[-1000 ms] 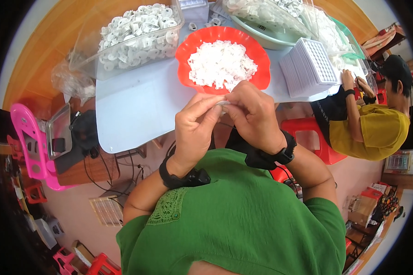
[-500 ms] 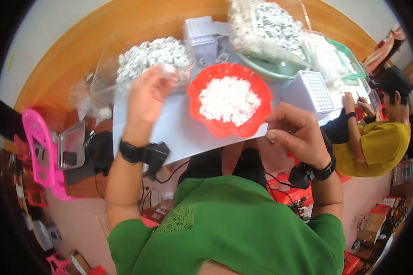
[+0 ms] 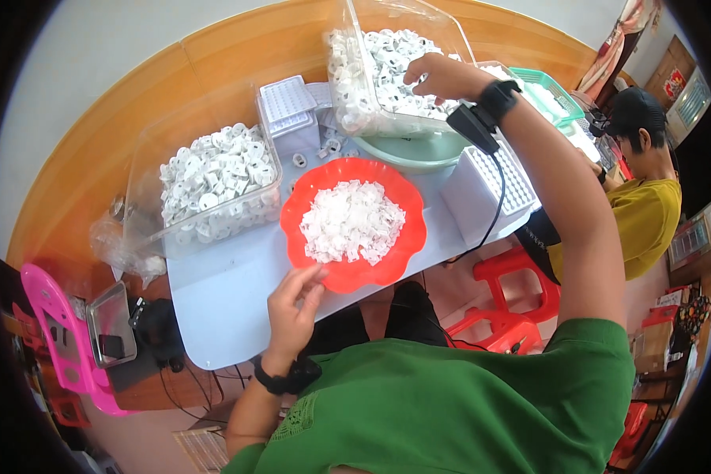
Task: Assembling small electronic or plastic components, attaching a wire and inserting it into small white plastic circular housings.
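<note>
My left hand (image 3: 294,310) is at the near left rim of a red scalloped bowl (image 3: 415,237), thumb and forefinger apart, with nothing visible between them. Small translucent white plastic pieces (image 3: 354,221) fill the bowl. My right arm stretches forward, and my right hand (image 3: 444,77) reaches into a tilted clear bin (image 3: 430,126) of white round plastic parts (image 3: 395,59). Its fingers are bent and spread just over the parts, and nothing shows in them. At left, another clear bin (image 3: 146,237) holds a heap of similar white parts (image 3: 217,174) with dark slots.
The tilted bin rests on a pale green basin (image 3: 415,152). White gridded blocks (image 3: 482,193) (image 3: 288,110) stand on the light blue table (image 3: 229,288). A green basket (image 3: 549,91) is at far right, beside a seated person in yellow (image 3: 648,213). Red stools (image 3: 505,332) stand below.
My left hand has left the left bin, where it held something whitish, and come back to the bowl's near rim. My right hand has moved from beside the bowl forward into the tilted bin.
</note>
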A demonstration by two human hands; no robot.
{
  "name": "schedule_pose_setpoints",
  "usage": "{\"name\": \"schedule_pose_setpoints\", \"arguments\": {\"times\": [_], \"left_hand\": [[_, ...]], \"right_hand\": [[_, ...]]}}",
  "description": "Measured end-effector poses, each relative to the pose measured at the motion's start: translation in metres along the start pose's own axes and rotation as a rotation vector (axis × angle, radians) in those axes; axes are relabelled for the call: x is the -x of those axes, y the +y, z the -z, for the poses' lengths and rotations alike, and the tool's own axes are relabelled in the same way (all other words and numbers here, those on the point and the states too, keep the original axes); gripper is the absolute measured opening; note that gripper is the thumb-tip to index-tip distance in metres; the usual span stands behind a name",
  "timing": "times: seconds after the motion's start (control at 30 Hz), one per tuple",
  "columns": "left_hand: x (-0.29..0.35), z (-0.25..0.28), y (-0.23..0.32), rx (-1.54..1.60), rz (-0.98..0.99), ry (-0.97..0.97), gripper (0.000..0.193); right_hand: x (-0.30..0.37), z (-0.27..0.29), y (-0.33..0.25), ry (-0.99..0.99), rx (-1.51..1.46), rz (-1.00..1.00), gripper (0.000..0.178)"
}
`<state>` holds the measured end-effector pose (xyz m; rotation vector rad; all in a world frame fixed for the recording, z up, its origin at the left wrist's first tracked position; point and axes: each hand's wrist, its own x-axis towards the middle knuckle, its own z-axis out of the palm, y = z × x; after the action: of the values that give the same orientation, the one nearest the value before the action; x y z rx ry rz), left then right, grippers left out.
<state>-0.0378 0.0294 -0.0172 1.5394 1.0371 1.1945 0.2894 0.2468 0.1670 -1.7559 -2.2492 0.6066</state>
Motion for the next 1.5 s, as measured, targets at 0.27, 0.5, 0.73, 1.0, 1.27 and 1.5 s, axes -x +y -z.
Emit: {"name": "schedule_pose_setpoints", "arguments": {"times": [0.27, 0.5, 0.73, 1.0, 1.27, 1.5], "left_hand": [[0.011, -0.011, -0.01, -0.163, -0.202, 0.062, 0.036], [0.007, -0.009, -0.01, -0.367, -0.322, -0.015, 0.04], [0.009, -0.013, -0.006, -0.389, -0.374, -0.025, 0.043], [0.013, -0.021, 0.016, -0.268, -0.297, 0.137, 0.033], [0.016, -0.025, 0.031, -0.278, -0.3, 0.142, 0.028], [0.018, -0.032, 0.039, -0.286, -0.325, 0.074, 0.026]], "right_hand": [[-0.086, -0.01, 0.069, -0.259, 0.474, 0.209, 0.041], [-0.058, 0.01, 0.027, -0.03, 0.443, 0.174, 0.032], [-0.017, 0.027, 0.023, 0.162, -0.06, 0.061, 0.013], [-0.002, 0.012, 0.033, 0.355, -0.112, 0.096, 0.007], [0.012, 0.006, 0.037, 0.578, -0.009, 0.197, 0.013], [0.017, 0.001, 0.032, 0.425, -0.153, 0.085, 0.02]]}}
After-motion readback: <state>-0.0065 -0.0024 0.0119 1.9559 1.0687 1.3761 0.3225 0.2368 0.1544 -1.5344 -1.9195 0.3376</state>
